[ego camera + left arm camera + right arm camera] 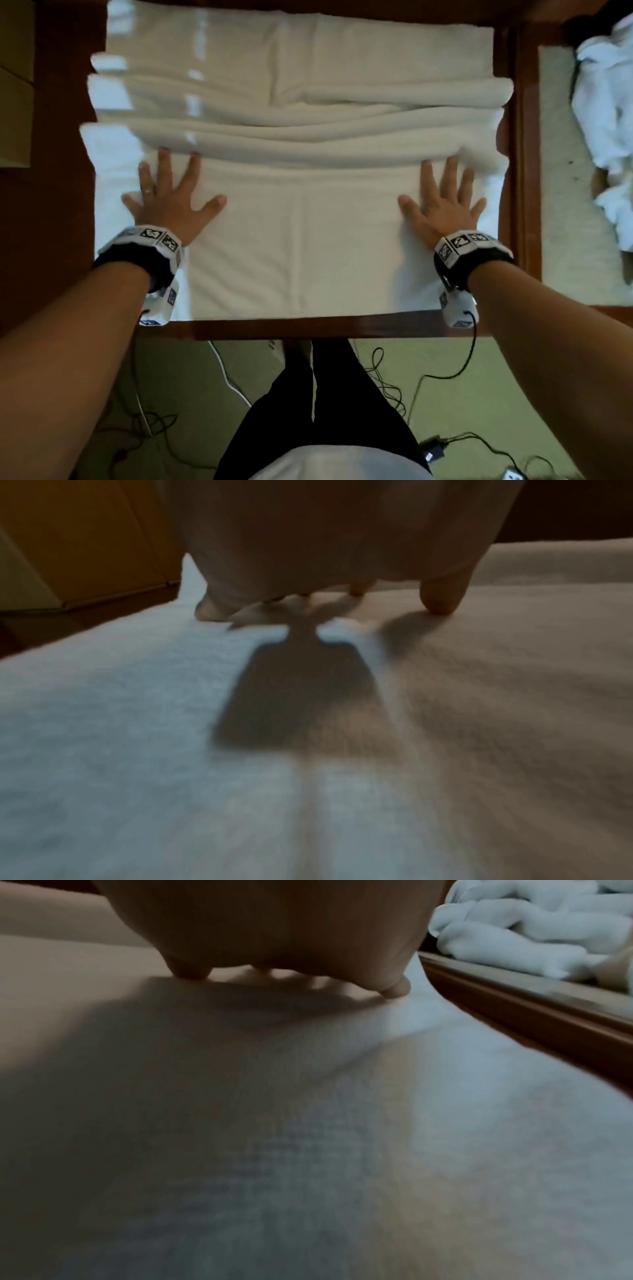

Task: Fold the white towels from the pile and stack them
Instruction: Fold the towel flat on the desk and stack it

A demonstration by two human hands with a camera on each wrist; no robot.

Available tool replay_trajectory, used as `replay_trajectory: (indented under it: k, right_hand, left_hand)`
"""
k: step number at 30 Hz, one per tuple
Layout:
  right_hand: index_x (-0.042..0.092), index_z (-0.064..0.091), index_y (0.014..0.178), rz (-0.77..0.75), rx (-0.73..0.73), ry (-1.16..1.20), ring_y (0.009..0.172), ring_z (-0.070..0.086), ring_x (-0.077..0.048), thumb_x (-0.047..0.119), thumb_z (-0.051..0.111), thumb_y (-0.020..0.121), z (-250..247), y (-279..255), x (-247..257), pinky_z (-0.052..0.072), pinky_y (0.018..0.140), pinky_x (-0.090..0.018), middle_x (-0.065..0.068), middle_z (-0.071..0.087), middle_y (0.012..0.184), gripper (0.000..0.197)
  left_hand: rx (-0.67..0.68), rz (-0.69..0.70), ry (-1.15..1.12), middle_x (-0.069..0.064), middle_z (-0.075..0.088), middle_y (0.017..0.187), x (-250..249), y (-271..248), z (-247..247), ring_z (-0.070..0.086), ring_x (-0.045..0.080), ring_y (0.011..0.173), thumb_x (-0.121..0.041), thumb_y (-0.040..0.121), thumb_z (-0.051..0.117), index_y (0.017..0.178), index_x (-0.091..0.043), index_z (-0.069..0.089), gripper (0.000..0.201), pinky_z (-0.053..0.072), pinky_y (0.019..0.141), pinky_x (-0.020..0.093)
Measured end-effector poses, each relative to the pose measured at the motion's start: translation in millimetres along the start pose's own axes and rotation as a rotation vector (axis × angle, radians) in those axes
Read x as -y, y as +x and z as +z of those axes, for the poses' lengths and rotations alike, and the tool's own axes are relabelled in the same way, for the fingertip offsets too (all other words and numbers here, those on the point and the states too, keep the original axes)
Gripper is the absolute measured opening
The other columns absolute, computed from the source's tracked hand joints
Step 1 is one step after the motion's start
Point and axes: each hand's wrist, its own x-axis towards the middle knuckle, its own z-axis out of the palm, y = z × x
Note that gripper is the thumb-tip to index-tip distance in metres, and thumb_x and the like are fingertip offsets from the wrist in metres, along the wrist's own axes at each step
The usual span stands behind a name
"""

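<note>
Pressing flat: left hand (169, 202) and right hand (442, 202), fingers (165, 164) spread, palms down on white towel (294, 240) | towel covers bench (308, 327), rumpled into ridges just past fingertips | unfolded pile (606, 137) far right, apart

A dark wooden table (342, 327), tangled cables (387, 383) on the green floor (513, 377), cardboard boxes (15, 85) at left.

A home-like room: dark wooden table (308, 327), green floor (513, 394) strewn with cables (387, 383).
</note>
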Motion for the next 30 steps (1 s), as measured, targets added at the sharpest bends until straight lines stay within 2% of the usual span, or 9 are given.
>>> replay_trajectory:
  k: [5, 9, 11, 15, 19, 22, 25, 27, 30]
  right_hand:
    - [0.036, -0.006, 0.156, -0.008, -0.095, -0.009, 0.150, -0.020, -0.028, 0.064, 0.025, 0.098, 32, -72, -18, -0.001, 0.120, -0.056, -0.001, -0.026, 0.162, 0.072]
    - [0.040, -0.019, 0.152, -0.023, -0.029, -0.081, 0.147, -0.027, -0.026, 0.067, 0.011, 0.097, 86, -144, -64, 0.004, 0.123, -0.053, 0.001, -0.035, 0.158, 0.068]
    - [0.041, -0.022, 0.151, -0.045, -0.025, -0.119, 0.147, -0.027, -0.026, 0.070, 0.006, 0.095, 97, -153, -83, 0.006, 0.123, -0.052, 0.002, -0.036, 0.157, 0.069]
    - [0.027, -0.006, 0.157, -0.148, -0.144, -0.158, 0.150, -0.018, -0.031, 0.073, 0.014, 0.092, 94, -154, -79, 0.009, 0.123, -0.052, -0.008, -0.023, 0.162, 0.083]
    - [0.033, -0.016, 0.155, -0.384, -0.116, -0.343, 0.148, -0.020, -0.039, 0.080, 0.037, 0.085, 107, -162, -61, 0.006, 0.120, -0.057, -0.009, -0.025, 0.162, 0.100]
    - [0.033, -0.018, 0.154, -0.323, -0.103, -0.337, 0.146, -0.018, -0.046, 0.045, 0.064, 0.089, 121, -161, -54, 0.012, 0.118, -0.061, -0.011, -0.027, 0.161, 0.105]
    - [0.028, 0.007, 0.158, -0.335, -0.208, -0.315, 0.148, 0.005, -0.049, -0.003, 0.065, 0.078, 131, -173, -59, 0.028, 0.112, -0.061, -0.013, -0.001, 0.165, 0.103]
    - [0.020, 0.032, 0.153, -0.390, -0.261, -0.272, 0.142, 0.028, -0.049, -0.017, 0.059, 0.066, 130, -182, -70, 0.042, 0.101, -0.060, -0.015, 0.025, 0.160, 0.099]
    - [0.003, 0.061, 0.126, -0.402, -0.348, -0.234, 0.123, 0.054, -0.048, -0.022, 0.053, 0.060, 120, -184, -84, 0.051, 0.089, -0.059, -0.021, 0.053, 0.140, 0.072]
  left_hand:
    - [-0.192, 0.074, -0.069, 0.000, -0.011, 0.168, 24, -68, 35, -0.005, 0.027, 0.154, -0.065, 0.095, 0.040, 0.159, -0.035, 0.004, 0.079, 0.004, 0.122, 0.058]
    - [-0.061, 0.049, 0.062, 0.003, -0.022, 0.165, 79, -138, 94, -0.009, 0.031, 0.153, -0.082, 0.086, 0.004, 0.159, -0.034, -0.006, 0.088, 0.006, 0.121, 0.060]
    - [-0.039, 0.049, 0.108, 0.004, -0.026, 0.163, 96, -150, 107, -0.011, 0.032, 0.152, -0.084, 0.081, -0.003, 0.158, -0.035, -0.012, 0.091, 0.006, 0.121, 0.058]
    - [-0.135, 0.107, 0.056, 0.005, -0.024, 0.164, 87, -145, 106, -0.011, 0.033, 0.153, -0.090, 0.077, 0.007, 0.158, -0.033, -0.011, 0.101, 0.004, 0.120, 0.058]
    - [-0.138, 0.300, 0.250, 0.001, -0.027, 0.164, 86, -149, 122, -0.009, 0.033, 0.153, -0.100, 0.064, 0.032, 0.155, -0.039, -0.018, 0.121, 0.006, 0.117, 0.062]
    - [-0.195, 0.339, 0.317, 0.008, -0.006, 0.168, 89, -153, 128, 0.009, 0.041, 0.151, -0.069, 0.075, 0.064, 0.160, -0.035, 0.002, 0.110, 0.023, 0.111, 0.069]
    - [-0.229, 0.326, 0.346, 0.009, 0.010, 0.167, 92, -166, 134, 0.020, 0.042, 0.148, -0.028, 0.081, 0.077, 0.159, -0.033, 0.017, 0.099, 0.031, 0.108, 0.066]
    - [-0.238, 0.345, 0.360, 0.010, 0.020, 0.165, 97, -176, 137, 0.028, 0.042, 0.146, -0.009, 0.076, 0.075, 0.158, -0.027, 0.026, 0.098, 0.038, 0.104, 0.063]
    - [-0.217, 0.359, 0.370, 0.010, 0.034, 0.160, 106, -185, 128, 0.039, 0.041, 0.140, -0.003, 0.077, 0.071, 0.152, -0.018, 0.041, 0.082, 0.043, 0.104, 0.059]
